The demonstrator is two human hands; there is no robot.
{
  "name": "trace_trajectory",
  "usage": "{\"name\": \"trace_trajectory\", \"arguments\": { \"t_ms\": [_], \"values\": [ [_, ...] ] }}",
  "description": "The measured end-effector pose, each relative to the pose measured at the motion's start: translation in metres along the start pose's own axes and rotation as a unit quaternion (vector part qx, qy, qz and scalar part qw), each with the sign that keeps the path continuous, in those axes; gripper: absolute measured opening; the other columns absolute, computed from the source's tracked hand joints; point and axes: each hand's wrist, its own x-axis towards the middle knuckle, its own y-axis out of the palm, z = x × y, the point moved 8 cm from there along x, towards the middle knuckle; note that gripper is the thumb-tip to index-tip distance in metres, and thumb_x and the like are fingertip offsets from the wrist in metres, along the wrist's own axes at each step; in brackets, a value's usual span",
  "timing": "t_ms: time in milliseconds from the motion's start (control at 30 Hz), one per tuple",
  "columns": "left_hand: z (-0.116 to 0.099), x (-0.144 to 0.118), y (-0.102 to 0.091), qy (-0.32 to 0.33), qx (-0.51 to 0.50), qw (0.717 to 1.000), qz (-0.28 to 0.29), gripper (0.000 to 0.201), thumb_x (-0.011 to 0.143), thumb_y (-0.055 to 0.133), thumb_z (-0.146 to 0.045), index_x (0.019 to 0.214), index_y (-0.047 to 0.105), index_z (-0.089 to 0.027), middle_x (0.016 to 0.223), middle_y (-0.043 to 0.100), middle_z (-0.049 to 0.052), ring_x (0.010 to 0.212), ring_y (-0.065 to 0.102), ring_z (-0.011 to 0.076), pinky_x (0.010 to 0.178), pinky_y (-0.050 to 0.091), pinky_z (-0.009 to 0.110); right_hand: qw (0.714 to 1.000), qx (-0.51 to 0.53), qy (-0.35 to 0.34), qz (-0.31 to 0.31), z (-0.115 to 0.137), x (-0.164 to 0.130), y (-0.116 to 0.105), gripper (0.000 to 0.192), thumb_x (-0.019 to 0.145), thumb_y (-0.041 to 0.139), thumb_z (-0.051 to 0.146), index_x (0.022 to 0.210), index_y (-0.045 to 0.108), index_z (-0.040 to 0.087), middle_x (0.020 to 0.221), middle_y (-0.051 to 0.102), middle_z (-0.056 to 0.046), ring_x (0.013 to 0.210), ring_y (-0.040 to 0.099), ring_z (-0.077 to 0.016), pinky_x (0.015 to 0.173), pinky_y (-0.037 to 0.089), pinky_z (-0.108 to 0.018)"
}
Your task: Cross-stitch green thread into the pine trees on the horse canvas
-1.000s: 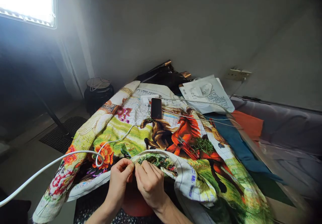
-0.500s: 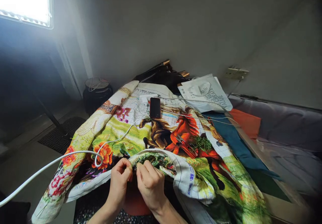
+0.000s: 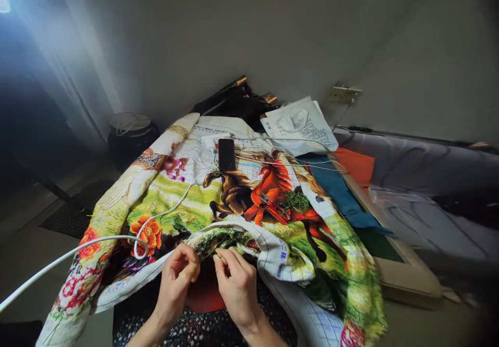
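**Two hands stitching at the folded edge of a large horse embroidery**

A big cross-stitch cloth (image 3: 241,201) covers the worktop, filling the middle of the view from 9 o'clock to 4 o'clock. It shows brown and orange horses, green grass and orange flowers, with unstitched white grid canvas along its borders. Its near edge is folded back at 6 o'clock, showing dark green stitching. A white printed bag (image 3: 300,126) lies at 1 o'clock. A white cable (image 3: 78,245) trails in from 8 o'clock. A dark phone (image 3: 226,154) rests at 12 o'clock.

The left hand (image 3: 177,279) has its grip clenched on the fold. The right hand (image 3: 234,282) pinches beside it; a needle cannot be made out. Good practice, as I judge it: keep the fold taut and draw thread gently.
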Motion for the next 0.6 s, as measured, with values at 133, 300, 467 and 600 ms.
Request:
{"name": "trace_trajectory", "arguments": {
  "t_ms": [133,300,467,600],
  "values": [
    [-0.001,-0.008,-0.004,-0.006,0.354,0.935,0.011,0.031,0.081,0.061,-0.038,0.097,0.063,-0.013,0.058,0.042,-0.001,0.053,0.038,0.009,0.054,0.032,0.021,0.999,0.025,0.036,0.006,-0.007,-0.014,-0.006,0.016,0.087,0.051,0.006,0.075,0.059,0.013,0.067,0.047,-0.003,0.059,0.044,-0.0099,0.055,0.036,-0.023],
    [0.003,-0.014,0.007,-0.02,0.398,0.914,0.072,0.034,0.087,0.05,-0.043,0.077,0.064,-0.014,0.073,0.059,0.005,0.062,0.048,0.0114,0.058,0.036,0.022,0.991,0.121,0.056,0.013,-0.006,-0.018,-0.02,0.012,0.084,0.054,0.005,0.078,0.06,0.013,0.071,0.053,-0.003,0.063,0.05,-0.0079,0.057,0.041,-0.019],
    [0.013,-0.023,0.015,-0.094,0.351,0.926,0.1,0.041,0.086,0.048,-0.049,0.075,0.06,-0.012,0.07,0.056,0.006,0.064,0.045,0.0131,0.059,0.034,0.024,0.987,0.152,0.042,-0.012,0.002,-0.019,-0.04,0.013,0.081,0.058,0.004,0.084,0.06,0.016,0.085,0.063,-0.002,0.075,0.06,-0.0075,0.068,0.049,-0.016],
    [0.017,-0.03,0.021,-0.088,0.332,0.932,0.113,0.036,0.085,0.053,-0.044,0.07,0.059,-0.012,0.066,0.05,0.004,0.061,0.04,0.0113,0.058,0.03,0.024,0.986,0.162,0.042,-0.02,0.003,-0.031,-0.042,0.014,0.08,0.057,0.004,0.084,0.057,0.018,0.092,0.067,0.001,0.08,0.065,-0.007,0.074,0.051,-0.014]
  ]
}}
